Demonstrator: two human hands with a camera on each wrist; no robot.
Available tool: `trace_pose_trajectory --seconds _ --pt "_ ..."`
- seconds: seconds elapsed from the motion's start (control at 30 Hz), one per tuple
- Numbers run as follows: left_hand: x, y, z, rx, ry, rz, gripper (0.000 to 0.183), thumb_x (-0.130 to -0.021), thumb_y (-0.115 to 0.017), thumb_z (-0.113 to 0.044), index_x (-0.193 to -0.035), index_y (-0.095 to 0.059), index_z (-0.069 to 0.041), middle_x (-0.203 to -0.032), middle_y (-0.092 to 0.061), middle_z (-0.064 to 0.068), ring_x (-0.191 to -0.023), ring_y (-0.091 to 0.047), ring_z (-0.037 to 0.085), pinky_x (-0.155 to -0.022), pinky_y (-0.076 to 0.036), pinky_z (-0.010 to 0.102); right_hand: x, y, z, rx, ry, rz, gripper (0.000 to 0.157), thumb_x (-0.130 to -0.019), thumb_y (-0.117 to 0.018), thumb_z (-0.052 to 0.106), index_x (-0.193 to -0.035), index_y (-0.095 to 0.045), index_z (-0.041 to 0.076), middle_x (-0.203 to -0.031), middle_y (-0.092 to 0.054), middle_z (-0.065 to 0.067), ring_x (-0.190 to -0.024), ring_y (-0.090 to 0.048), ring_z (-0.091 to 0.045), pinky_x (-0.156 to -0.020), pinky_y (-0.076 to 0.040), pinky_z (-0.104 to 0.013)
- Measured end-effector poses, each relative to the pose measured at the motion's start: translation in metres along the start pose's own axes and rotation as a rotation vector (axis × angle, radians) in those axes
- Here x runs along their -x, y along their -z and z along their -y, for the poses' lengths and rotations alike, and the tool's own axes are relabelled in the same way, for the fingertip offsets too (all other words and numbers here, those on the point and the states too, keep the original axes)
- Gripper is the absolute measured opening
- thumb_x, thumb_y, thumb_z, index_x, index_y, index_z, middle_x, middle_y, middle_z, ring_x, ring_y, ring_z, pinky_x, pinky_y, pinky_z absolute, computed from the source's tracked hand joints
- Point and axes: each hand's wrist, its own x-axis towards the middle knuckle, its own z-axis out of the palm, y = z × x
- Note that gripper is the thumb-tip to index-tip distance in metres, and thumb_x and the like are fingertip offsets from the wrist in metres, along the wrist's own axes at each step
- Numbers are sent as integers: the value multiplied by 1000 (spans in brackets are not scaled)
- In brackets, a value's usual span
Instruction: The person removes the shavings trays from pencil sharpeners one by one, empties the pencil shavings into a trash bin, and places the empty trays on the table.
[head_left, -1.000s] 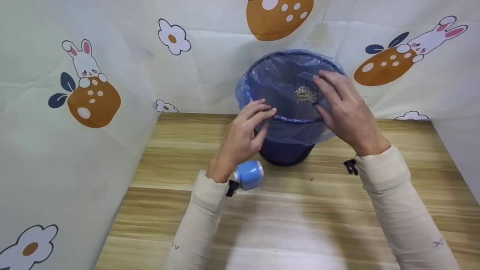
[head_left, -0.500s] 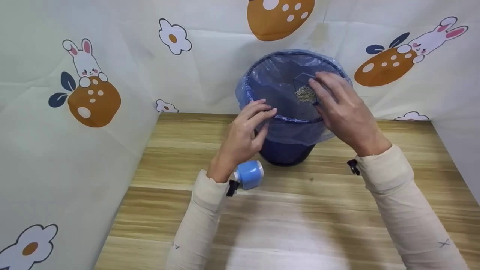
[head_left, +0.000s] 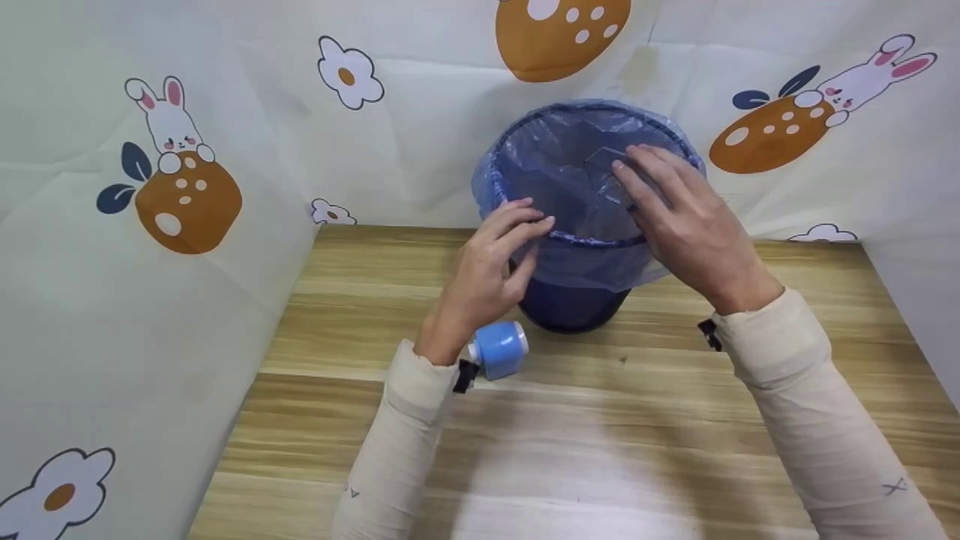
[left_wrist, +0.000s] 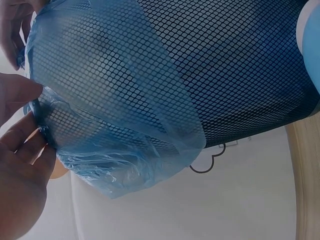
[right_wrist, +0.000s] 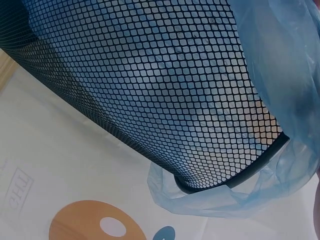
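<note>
Through the head camera I am seeing a dark bin (head_left: 574, 307) standing on the far part of the wooden desk (head_left: 300, 420), a translucent blue liner (head_left: 600, 266) folding out over its rim. The person's left grip (head_left: 487, 266) is pinching the near left stretch of that lined rim. The right grip (head_left: 694, 217) is reaching in from the right and holding a clear container (head_left: 602, 166) over the right half of the mouth; the fingers are hiding part of it from me. A blue bottle (head_left: 499, 350) with white ends is resting on the near side of the bin, beside the left wrist. A pale backdrop (head_left: 420, 150) with rabbit and flower prints is rising behind.

On the left wrist camera I am seeing the thumb and fingers straddling the rim, clasping the bunched liner between them. The liner is draping over the mesh wall, and part of the bottle is showing at the right edge.

On the right wrist camera the bin's mesh is filling most of my view, with the liner hanging past the black rim at lower right. From this angle I am not managing to tell how the right grip is closing.
</note>
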Motion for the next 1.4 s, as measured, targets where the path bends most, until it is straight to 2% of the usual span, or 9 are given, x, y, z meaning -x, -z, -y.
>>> trace_pose_trajectory --seconds 0.5,0.93,1.23,1.4 --pt "1 1 0 11 -1 3 30 -92 -62 0 -121 -69 -2 -122 -65 16 -131 -52 29 -120 -29 38 1 -1 0 9 9 8 45 -91 -60 -9 -136 -56 0 -137 -55 -23 -125 -53 -41 -106 -46 -49" --pt "0 0 0 13 -3 0 29 -92 -61 0 -120 -70 -1 -122 -65 14 -130 -52 29 -120 -28 37 0 -3 1 37 43 2 46 -93 -52 -13 -136 -55 2 -138 -53 -22 -126 -52 -40 -108 -45 -48" --pt "0 0 0 17 -13 -9 28 -92 -61 1 -118 -70 0 -120 -66 15 -129 -53 29 -120 -29 37 1 -3 0 18 108 -37 52 -88 -52 -20 -135 -57 1 -137 -55 -22 -126 -53 -39 -111 -42 -47" --pt "0 -1 1 21 -14 -18 27 -92 -61 1 -118 -70 0 -120 -66 14 -129 -54 29 -119 -30 36 1 -5 0 20 153 -63 49 -89 -51 -19 -134 -57 -1 -136 -56 -22 -125 -54 -38 -112 -41 -46"
